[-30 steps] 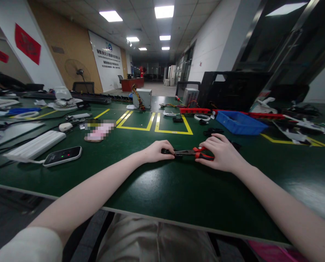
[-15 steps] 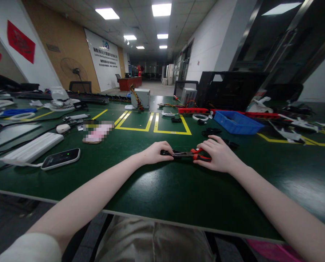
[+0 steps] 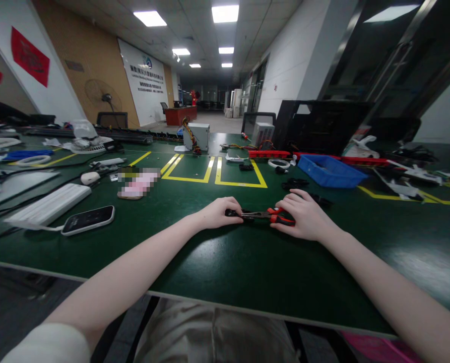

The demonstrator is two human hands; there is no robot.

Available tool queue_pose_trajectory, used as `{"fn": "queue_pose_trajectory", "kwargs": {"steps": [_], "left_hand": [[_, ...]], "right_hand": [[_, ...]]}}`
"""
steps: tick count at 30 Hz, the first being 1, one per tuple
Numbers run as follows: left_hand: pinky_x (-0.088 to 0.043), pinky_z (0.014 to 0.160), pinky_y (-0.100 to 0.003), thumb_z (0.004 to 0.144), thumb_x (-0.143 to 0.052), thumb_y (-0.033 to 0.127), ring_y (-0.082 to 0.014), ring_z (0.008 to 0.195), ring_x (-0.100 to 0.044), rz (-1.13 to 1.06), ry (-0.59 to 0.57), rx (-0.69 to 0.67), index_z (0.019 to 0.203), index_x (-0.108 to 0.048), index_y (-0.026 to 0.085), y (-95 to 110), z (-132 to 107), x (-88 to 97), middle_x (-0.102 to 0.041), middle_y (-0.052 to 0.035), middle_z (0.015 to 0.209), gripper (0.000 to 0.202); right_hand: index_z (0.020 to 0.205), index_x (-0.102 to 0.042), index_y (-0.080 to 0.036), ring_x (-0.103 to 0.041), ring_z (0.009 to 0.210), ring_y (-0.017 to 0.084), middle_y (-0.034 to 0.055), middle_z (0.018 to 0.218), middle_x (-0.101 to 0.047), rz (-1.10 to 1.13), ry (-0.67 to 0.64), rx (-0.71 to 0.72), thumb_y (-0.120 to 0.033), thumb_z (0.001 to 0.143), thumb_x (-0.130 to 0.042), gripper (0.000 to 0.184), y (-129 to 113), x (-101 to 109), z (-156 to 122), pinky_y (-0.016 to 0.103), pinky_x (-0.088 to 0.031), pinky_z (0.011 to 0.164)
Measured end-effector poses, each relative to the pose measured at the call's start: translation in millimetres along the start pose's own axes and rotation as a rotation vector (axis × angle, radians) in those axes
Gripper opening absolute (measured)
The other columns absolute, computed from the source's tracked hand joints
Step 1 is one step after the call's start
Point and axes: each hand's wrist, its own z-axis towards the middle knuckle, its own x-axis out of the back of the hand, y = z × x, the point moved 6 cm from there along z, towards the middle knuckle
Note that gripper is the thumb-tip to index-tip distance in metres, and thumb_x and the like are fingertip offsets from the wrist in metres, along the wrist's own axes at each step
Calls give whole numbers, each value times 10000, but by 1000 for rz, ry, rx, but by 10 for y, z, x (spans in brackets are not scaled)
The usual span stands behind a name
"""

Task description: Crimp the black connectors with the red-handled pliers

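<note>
Pliers (image 3: 263, 215) point left over the near middle tabletop (image 3: 225, 267), the right hand (image 3: 305, 218) wrapping its fingers round their handles (image 3: 283, 221), presumably for control, while the left hand (image 3: 217, 213) pinches a black part (image 3: 231, 213) at their tips, seemingly to steady it.

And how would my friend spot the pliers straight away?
Find the green table, then the right hand above it. The pliers are in that hand, nose toward the left hand; red-and-black handles distinguish them from the black pieces nearby.
</note>
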Motion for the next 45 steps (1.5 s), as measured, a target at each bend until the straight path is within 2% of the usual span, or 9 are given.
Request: {"fn": "queue_pose_trajectory", "kwargs": {"steps": [14, 20, 32, 40, 45], "left_hand": [[-482, 934, -336, 892, -670, 241, -194, 1003, -622, -16, 19, 84, 885, -741, 176, 1, 7, -5, -639, -60, 1076, 97], [-482, 940, -346, 900, -660, 231, -197, 1014, -617, -21, -4, 96, 911, -734, 181, 79, 2, 16, -635, -59, 1104, 90], [-491, 922, -355, 882, -670, 222, -214, 1032, -618, 11, -26, 107, 937, -731, 215, 117, -7, 21, -635, -54, 1114, 82], [-474, 903, -374, 846, -714, 298, -226, 1018, -608, 97, -60, 81, 930, -696, 214, 145, 21, 18, -635, -42, 1133, 121], [-465, 905, -369, 876, -690, 320, -217, 1014, -607, 132, -61, 56, 931, -687, 214, 168, 22, 13, -628, -35, 1144, 119]], "right_hand": [[982, -651, -185, -617, 892, 270, 95, 889, -674, 63, -35, -34, -545, 833, -608, 392, 33, -9, 7, 512, -387, 1024], [985, -641, -187, -628, 883, 263, 94, 892, -668, 79, -33, -51, -532, 822, -625, 382, 45, 10, 13, 507, -405, 1020], [1121, -618, -184, -655, 923, 282, 120, 1008, -692, 72, 46, -25, -475, 785, -670, 447, 89, -2, -41, 496, -484, 931], [1127, -591, -166, -634, 969, 298, 134, 1038, -676, 5, 84, -47, -287, 789, -621, 360, 191, -65, -95, 495, -447, 968], [1260, -552, -159, -606, 1010, 304, 148, 1081, -655, -53, 70, -64, -256, 807, -575, 464, 212, -68, -81, 504, -436, 968]]}}
